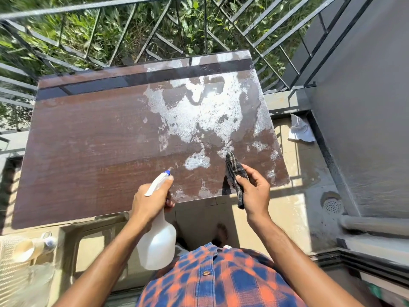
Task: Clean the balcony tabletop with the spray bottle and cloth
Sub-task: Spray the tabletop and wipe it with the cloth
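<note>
The brown wooden tabletop (88, 140) fills the middle of the view, its right half blotched with whitish dusty patches (199, 111). My left hand (150, 200) grips the neck of a white spray bottle (157, 244) at the table's near edge, blue nozzle tip aimed at the tabletop. My right hand (254, 191) holds a dark checked cloth (235, 173) folded upright, its top end just above the table's near right part.
A black metal railing (155, 36) runs behind and left of the table, greenery beyond it. A grey wall (365, 107) stands on the right. A white rag (301, 129) and a floor drain (333, 204) lie on the floor at right. A woven basket (13, 262) sits lower left.
</note>
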A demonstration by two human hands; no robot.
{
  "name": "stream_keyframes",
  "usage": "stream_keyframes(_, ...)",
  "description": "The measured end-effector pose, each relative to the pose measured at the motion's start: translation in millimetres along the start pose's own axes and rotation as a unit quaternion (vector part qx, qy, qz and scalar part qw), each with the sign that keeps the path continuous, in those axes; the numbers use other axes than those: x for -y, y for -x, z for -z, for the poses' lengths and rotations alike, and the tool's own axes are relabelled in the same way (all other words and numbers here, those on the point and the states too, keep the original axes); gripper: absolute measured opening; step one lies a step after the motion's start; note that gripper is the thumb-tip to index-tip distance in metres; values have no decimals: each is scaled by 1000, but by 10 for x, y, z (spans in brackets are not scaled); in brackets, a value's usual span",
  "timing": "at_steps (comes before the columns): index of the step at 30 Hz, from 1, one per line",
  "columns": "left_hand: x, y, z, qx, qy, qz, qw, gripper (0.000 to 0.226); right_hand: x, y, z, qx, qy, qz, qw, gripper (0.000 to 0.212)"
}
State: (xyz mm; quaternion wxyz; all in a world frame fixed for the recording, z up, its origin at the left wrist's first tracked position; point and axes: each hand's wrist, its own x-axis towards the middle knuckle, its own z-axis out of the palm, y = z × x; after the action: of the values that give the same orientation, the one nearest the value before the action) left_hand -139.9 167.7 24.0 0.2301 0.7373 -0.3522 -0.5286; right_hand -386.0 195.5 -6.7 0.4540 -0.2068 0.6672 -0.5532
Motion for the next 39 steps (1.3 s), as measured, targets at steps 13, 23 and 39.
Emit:
stream_keyframes(13,41,-18,66,-24,-80,-7,996,53,-16,74,125,-26,-6,-5,1000,38)
stream_keyframes(23,6,-10,-64,5,-103,-23,994,55,45,34,147,-31,-6,3,1000,36)
stream_keyframes(39,-278,146,-765,106,-115,-58,986,53,142,-74,365,-91,-32,3,995,36)
